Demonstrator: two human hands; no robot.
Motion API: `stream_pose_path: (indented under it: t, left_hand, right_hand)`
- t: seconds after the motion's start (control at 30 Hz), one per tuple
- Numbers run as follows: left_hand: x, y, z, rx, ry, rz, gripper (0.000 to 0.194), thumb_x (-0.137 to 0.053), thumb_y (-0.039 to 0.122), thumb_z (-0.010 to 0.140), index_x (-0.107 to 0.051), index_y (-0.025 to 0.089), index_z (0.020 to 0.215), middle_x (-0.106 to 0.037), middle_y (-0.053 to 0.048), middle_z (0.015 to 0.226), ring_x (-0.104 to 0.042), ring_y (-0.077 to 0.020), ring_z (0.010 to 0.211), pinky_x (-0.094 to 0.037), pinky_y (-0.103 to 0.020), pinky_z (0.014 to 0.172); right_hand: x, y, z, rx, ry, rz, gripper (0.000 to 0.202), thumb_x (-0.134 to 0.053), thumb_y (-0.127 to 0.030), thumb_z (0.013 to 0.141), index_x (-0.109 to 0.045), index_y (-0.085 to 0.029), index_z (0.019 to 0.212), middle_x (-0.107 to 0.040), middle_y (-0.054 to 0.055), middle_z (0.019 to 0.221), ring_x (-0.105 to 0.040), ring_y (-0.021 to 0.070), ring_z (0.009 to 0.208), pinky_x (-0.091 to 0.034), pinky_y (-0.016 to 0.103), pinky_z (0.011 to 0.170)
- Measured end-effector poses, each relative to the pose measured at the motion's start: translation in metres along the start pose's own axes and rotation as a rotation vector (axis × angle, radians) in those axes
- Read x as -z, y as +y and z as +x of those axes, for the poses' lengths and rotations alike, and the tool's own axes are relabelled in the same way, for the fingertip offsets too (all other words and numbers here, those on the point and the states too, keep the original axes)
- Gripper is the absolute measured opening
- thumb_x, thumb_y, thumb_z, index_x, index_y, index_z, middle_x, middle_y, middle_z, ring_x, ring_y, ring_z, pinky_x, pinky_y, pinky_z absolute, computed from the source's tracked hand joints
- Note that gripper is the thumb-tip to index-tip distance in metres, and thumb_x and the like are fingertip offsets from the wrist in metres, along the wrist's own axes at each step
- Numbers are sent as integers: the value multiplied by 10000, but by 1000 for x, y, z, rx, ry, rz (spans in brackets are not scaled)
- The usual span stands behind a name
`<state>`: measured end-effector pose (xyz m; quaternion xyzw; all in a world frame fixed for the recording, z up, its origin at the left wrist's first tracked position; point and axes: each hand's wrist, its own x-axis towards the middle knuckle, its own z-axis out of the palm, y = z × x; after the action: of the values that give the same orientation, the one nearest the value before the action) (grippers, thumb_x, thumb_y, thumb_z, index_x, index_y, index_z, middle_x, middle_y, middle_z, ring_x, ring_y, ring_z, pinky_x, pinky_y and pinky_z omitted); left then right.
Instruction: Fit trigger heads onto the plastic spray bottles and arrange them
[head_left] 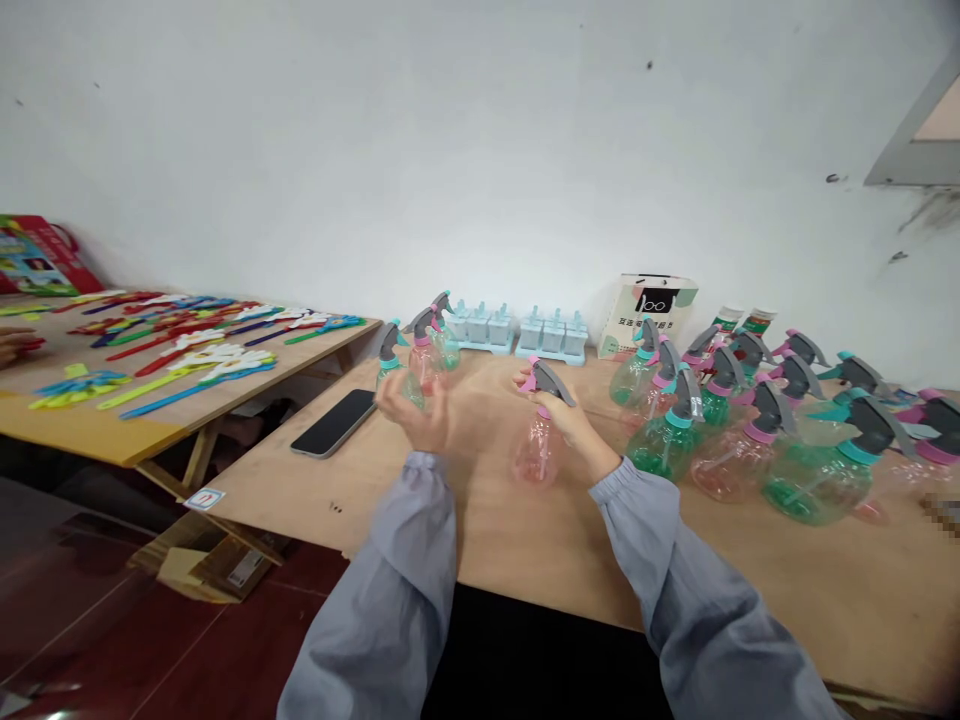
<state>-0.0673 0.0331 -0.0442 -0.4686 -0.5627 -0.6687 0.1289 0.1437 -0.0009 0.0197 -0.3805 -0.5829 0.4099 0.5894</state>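
My right hand (568,418) grips a spray bottle (535,456) with a clear pink body by its grey and pink trigger head, and the bottle is upright over the table. My left hand (421,418) is raised at the left with fingers loosely curled and thumb apart. Just behind it stands a green spray bottle (390,345), partly covered by the fingers; whether they touch it is unclear. Another pink spray bottle (426,360) and a green spray bottle (448,348) stand behind that one.
Several pink and green spray bottles (731,460) crowd the right side of the wooden table (480,545). A phone (334,424) lies at left. Pale blue popsicle molds (551,338) and a white box (646,312) stand along the wall. Colourful hand-shaped sticks (199,380) cover the neighbouring table.
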Motion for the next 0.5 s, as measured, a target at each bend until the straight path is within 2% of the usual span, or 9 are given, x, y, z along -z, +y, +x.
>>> stream_pose_path:
  t: [0.03,0.07,0.13,0.2,0.27,0.33,0.43,0.5]
  left_hand:
    - [1,-9,12,85,39,61,664,-587,478,849,-416,139,1393,-439,-225,1457,-390,-319,1416,-315,-504,1151]
    - [1,-18,22,163,28,118,769,-630,468,817,-344,121,1441,-370,-247,1517,-338,-335,1454,-286,-520,1167]
    - [0,-34,36,275,-104,209,920,-696,465,762,-251,114,1487,-316,-268,1561,-298,-374,1477,-246,-566,1175]
    - [-1,-44,41,331,-248,270,930,-708,452,753,-244,121,1488,-382,-267,1527,-368,-394,1435,-249,-604,1153]
    - [-3,-47,39,337,-320,342,873,-700,465,759,-307,115,1456,-479,-260,1439,-461,-404,1351,-288,-618,1110]
    - [-3,-43,31,304,-334,434,844,-707,532,735,-399,99,1391,-537,-260,1347,-512,-422,1270,-331,-620,1058]
    - [-3,-29,15,212,-382,500,833,-710,631,686,-500,103,1295,-560,-263,1275,-516,-451,1216,-369,-632,997]
    - [-4,-21,5,157,-440,484,838,-707,652,680,-513,114,1293,-561,-258,1266,-513,-457,1211,-388,-632,976]
  right_hand:
    - [1,-2,0,-43,6,52,328,-645,-262,597,-708,-237,919,-772,31,979,-695,237,1000,-530,328,795]
    - [1,-4,0,-90,4,107,344,-629,-252,583,-704,-237,918,-775,26,966,-701,232,978,-526,303,741]
    - [2,-10,-1,-186,-17,199,371,-605,-241,558,-698,-237,917,-777,23,947,-714,224,917,-509,268,652]
    - [1,-18,-3,-255,-46,258,362,-602,-243,542,-691,-234,893,-777,25,916,-718,219,844,-499,257,596]
    - [-1,-26,-5,-280,-69,301,319,-609,-245,522,-675,-225,834,-770,29,865,-708,210,772,-496,256,564]
    - [-3,-31,-7,-305,-52,342,275,-607,-235,490,-650,-215,761,-755,28,797,-670,183,672,-476,243,517]
    - [-4,-35,-10,-310,-11,397,230,-581,-224,458,-615,-208,685,-725,23,729,-558,128,545,-436,220,455]
    - [-3,-37,-11,-265,-32,425,211,-573,-226,463,-608,-206,670,-717,23,731,-507,110,520,-432,217,442]
